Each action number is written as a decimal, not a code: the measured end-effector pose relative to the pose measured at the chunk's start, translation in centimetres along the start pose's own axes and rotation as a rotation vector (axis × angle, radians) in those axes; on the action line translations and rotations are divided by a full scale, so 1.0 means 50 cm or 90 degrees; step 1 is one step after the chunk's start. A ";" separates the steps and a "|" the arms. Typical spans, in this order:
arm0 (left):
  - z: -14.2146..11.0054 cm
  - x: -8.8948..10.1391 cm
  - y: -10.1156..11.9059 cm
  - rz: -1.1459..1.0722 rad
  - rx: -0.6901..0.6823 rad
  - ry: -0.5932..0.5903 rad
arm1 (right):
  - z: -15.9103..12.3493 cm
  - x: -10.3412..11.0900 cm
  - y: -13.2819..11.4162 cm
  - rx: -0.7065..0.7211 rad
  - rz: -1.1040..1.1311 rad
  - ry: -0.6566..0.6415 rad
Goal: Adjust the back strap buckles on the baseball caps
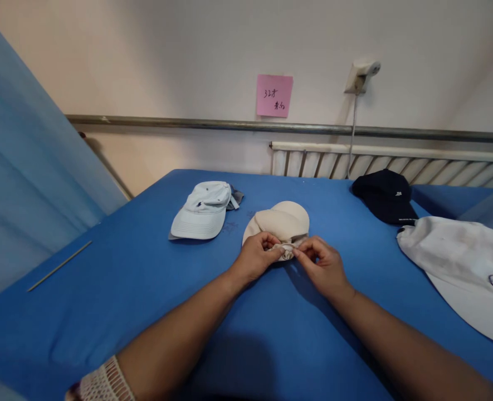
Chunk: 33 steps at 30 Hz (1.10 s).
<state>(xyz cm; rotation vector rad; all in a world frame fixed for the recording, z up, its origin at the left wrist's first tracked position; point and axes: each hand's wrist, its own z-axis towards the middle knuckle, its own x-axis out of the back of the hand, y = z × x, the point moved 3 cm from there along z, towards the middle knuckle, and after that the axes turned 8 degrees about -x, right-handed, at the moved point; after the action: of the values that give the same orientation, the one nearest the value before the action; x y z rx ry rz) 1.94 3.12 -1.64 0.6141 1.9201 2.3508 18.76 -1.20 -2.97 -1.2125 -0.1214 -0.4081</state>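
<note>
A beige cap (290, 220) lies on the blue-covered bed in front of me, its brim toward the far side and its strap end toward me. My left hand (259, 253) pinches the near edge of the cap beside the strap. From the other side, my right hand (321, 264) grips the strap with thumb and fingers. A small buckle or ring shows between the two thumbs; its exact form is hard to make out. The fingers partly cover the back opening.
A pale blue cap (206, 209) sits to the left, a navy cap (384, 192) at the back right, and a white cap (459, 250) nearer on the right. A thin stick (60, 265) lies at the left edge. Behind are a metal rail (213, 123) and a radiator (333, 161).
</note>
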 end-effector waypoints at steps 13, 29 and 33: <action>-0.013 -0.011 0.001 0.116 -0.033 -0.006 | -0.021 -0.027 0.031 -0.171 -0.016 -0.050; -0.023 -0.018 0.033 0.239 -0.155 -0.125 | -0.017 -0.022 0.017 -0.571 0.450 -0.205; -0.018 -0.011 0.019 0.229 -0.137 -0.105 | -0.011 -0.021 0.021 -0.488 0.346 -0.160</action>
<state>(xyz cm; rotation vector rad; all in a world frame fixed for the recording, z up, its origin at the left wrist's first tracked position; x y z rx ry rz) 2.35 1.90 -1.02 1.1725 1.5683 2.5626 18.13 -1.14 -4.42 -1.9765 0.1695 0.2096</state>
